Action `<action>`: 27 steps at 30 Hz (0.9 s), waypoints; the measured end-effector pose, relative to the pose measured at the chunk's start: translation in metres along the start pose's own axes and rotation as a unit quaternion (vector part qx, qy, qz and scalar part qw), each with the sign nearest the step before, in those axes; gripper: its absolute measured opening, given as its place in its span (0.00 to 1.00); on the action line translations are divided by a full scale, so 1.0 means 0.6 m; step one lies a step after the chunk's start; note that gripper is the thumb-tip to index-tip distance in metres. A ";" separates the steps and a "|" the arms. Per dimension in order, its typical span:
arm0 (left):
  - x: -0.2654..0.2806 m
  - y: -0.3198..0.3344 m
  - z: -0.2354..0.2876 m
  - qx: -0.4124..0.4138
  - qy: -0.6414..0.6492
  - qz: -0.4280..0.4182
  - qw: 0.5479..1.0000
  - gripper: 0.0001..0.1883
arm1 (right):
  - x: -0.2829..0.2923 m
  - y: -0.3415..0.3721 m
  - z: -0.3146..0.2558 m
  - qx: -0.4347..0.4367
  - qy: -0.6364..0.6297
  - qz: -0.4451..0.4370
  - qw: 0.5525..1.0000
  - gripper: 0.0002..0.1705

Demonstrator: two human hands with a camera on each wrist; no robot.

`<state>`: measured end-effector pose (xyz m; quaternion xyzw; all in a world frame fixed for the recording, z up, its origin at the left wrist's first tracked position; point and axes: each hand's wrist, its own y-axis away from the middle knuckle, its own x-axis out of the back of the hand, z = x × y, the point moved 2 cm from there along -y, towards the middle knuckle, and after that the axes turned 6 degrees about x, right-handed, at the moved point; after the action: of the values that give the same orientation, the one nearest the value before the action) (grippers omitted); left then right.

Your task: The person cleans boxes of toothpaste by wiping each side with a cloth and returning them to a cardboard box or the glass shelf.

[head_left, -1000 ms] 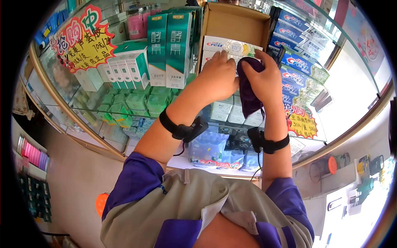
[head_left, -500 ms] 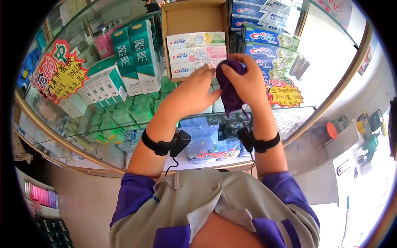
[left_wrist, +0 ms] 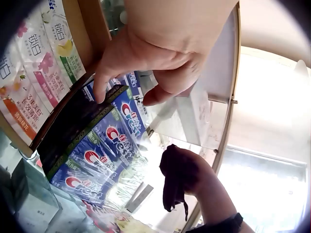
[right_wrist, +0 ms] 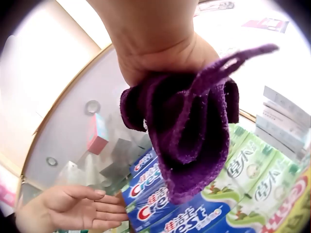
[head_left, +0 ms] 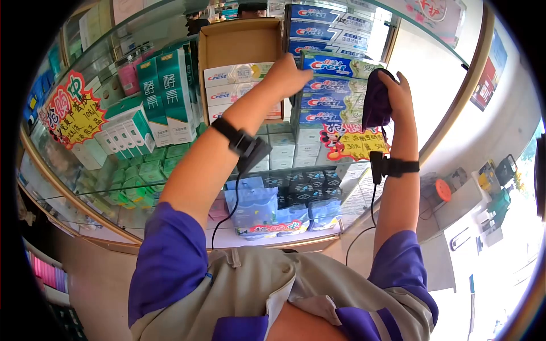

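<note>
My right hand (head_left: 402, 101) grips a folded purple cloth (head_left: 375, 105) with a hanging loop, to the right of a stack of blue and green Crest toothpaste boxes (head_left: 327, 102). In the right wrist view the bunched cloth (right_wrist: 199, 170) overlaps those boxes. My left hand (head_left: 289, 77) is at the upper left of the stack, its fingertips right at the boxes' end. Its fingers look straight in the right wrist view, and in the left wrist view thumb and fingers are spread over the top box. Nothing shows in that hand.
Left of the stack, an open cardboard carton (head_left: 242, 45) holds white Crest boxes (head_left: 233, 74). Tall green boxes (head_left: 170, 102) and a yellow price sign (head_left: 74, 113) stand further left. Another sign (head_left: 355, 142) leans before the stack. Glass shelf edges run around the goods.
The cloth in my right hand has moved right, from before the carton to past the Crest stack. My left hand has left the carton's front and moved right to the stack's upper left.
</note>
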<state>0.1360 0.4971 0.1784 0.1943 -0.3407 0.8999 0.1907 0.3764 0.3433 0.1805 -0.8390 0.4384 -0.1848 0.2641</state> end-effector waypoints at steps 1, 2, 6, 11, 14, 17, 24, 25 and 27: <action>-0.007 -0.012 0.003 -0.001 0.001 0.001 1.000 0.28 | -0.001 -0.014 0.009 -0.023 -0.055 -0.015 0.998 0.53; -0.014 -0.026 0.003 0.065 0.042 -0.024 0.997 0.28 | 0.001 -0.026 0.018 -0.046 -0.110 -0.029 0.992 0.53; -0.028 -0.033 0.006 0.105 0.124 -0.031 0.986 0.27 | -0.012 -0.058 0.037 -0.058 -0.157 -0.138 0.976 0.46; -0.007 0.012 0.000 0.024 0.049 0.030 0.998 0.25 | -0.011 -0.005 -0.001 -0.024 -0.119 -0.114 0.986 0.36; 0.046 0.127 0.043 -0.020 0.084 0.005 0.996 0.23 | -0.007 0.063 -0.020 0.066 -0.098 -0.085 0.989 0.35; 0.080 0.226 0.004 -0.075 0.210 0.015 0.975 0.24 | -0.012 0.181 -0.067 0.047 -0.151 -0.097 0.983 0.36; 0.181 0.370 -0.112 0.046 0.137 0.093 0.985 0.22 | -0.124 0.372 -0.060 0.008 -0.161 -0.175 0.971 0.36; 0.199 0.379 -0.120 0.028 0.119 0.086 0.989 0.22 | -0.132 0.380 -0.056 -0.027 -0.164 -0.225 0.960 0.35; 0.230 0.398 -0.125 0.028 0.108 0.070 0.991 0.22 | -0.147 0.390 -0.050 -0.052 -0.190 -0.286 0.938 0.32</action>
<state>-0.1116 0.4119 0.0636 0.0770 -0.3053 0.9361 0.1568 0.1627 0.2970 0.0559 -0.9609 0.1306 -0.0671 0.2348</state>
